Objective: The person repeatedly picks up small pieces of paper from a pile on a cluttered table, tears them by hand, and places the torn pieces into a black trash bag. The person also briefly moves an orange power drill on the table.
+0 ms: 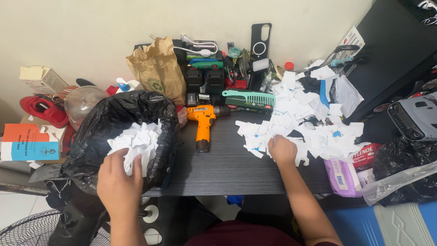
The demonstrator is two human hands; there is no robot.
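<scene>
Item: loose white paper scraps (300, 118), heaped on the dark table (223, 168) to the right of the orange cordless drill (203, 124), which we take as our landmark. A second lot of the same scraps (136, 141) lies inside the black bin bag (114, 118), just left of the drill. Our right hand (282, 150) rests knuckles-up on the near edge of the heap right of the drill, fingers curled down into the paper; we cannot tell how much it has gathered underneath. Our left hand (119, 180) sits left of the drill at the bag's mouth, fingers loosely spread over the scraps inside, gripping nothing that we can make out. Behind the drill: a green comb (249, 97), a brown paper bag (157, 68) and black battery packs (204, 77). Far right of the drill: a purple wipes packet (342, 175). Handling, as we judge it: the scraps are very light, limp and easily scattered, not fragile; they look best taken by raking a bunch together under a cupped palm rather than pinched singly. The bag is soft and slack, so its rim may sag.
</scene>
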